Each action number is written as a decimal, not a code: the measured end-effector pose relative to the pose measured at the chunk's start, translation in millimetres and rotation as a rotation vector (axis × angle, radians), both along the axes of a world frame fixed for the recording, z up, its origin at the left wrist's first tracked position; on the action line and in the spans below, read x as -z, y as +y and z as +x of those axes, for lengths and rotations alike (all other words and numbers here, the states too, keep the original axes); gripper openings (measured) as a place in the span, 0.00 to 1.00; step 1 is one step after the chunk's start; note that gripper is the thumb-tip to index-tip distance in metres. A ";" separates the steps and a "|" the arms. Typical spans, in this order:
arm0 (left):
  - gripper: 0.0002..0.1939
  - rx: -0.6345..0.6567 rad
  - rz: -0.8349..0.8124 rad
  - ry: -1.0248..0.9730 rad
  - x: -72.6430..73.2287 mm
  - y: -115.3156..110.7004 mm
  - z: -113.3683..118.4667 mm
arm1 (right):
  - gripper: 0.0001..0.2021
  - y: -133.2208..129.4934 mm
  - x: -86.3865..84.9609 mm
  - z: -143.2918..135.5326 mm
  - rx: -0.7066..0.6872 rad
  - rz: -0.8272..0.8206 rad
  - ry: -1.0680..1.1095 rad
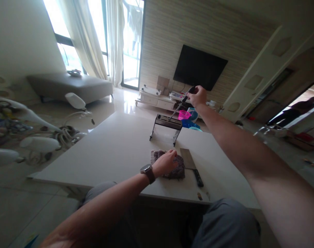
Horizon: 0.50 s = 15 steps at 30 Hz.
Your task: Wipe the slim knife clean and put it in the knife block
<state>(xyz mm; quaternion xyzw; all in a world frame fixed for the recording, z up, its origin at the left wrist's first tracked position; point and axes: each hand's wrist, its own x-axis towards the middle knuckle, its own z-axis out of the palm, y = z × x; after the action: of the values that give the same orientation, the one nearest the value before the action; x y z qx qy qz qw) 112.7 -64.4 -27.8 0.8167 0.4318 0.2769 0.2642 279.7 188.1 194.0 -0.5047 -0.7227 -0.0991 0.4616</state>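
Note:
My right hand (198, 96) is raised beyond the table, its fingers closed around the black grip of a long, thin metal tool (176, 111); I cannot make out its exact kind. The tool slants down, its lower end at the slotted top of a knife holder (169, 121) with clear sides, upright on the table. My left hand (167, 162), with a watch on its wrist, rests on a folded fuzzy grey-purple cloth (178, 172), fingers curled against it. Just right of the cloth lies a cleaver (188, 159), its black handle toward me.
The white table (115, 148) spans the front. A small brown object (199, 196) lies near its close edge. Pink (183, 114) and blue baskets (190, 124) stand behind it. White lamp shades (39, 144) and cables are at left. A television (200, 67) hangs on the far wall.

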 end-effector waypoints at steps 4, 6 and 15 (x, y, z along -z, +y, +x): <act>0.11 0.005 -0.018 0.024 -2.7 0.6 0.1 | 0.19 19.7 8.4 -41.5 0.042 -0.038 0.088; 0.11 0.030 -0.004 0.028 -3.2 -0.2 0.6 | 0.19 24.0 12.7 -57.4 0.031 -0.054 0.065; 0.11 0.121 0.041 0.038 4.9 -6.6 6.7 | 0.22 21.0 54.6 -70.0 0.132 -0.303 0.032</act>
<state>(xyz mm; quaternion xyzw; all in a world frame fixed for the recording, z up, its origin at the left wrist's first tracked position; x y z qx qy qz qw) 119.3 -71.1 -32.6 0.8517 0.3808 0.2539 0.2553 209.7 209.2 139.3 -0.6166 -0.6870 -0.0110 0.3843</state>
